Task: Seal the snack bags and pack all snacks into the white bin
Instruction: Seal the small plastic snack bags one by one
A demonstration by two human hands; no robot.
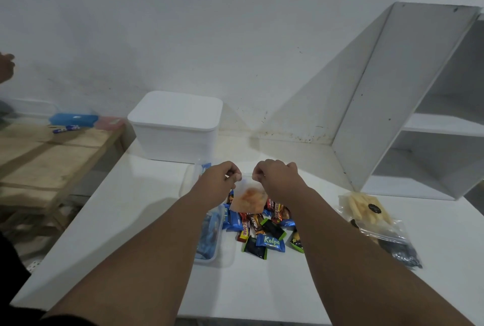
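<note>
I hold a clear zip bag (248, 196) of orange snack up over the white table (131, 220); my left hand (218, 181) pinches the left end of its top edge between thumb and curled fingers; my right hand (277, 179) pinches the right end the same way, knuckles up; the bag hangs between them, just above the pile of wrapped snacks (262, 230) lying on the table; whether the seal is closed I cannot tell; beside the pile, under my left forearm, stands a clear plastic container (209, 244) with blue packets inside; to my right lie a bag of pale sticks (364, 207) and, touching it, a bag of dark snack (400, 247); the white bin (175, 126) sits at the far edge against the wall, lid on, well apart from both hands; a white shelf unit (419, 116) stands at the right.
</note>
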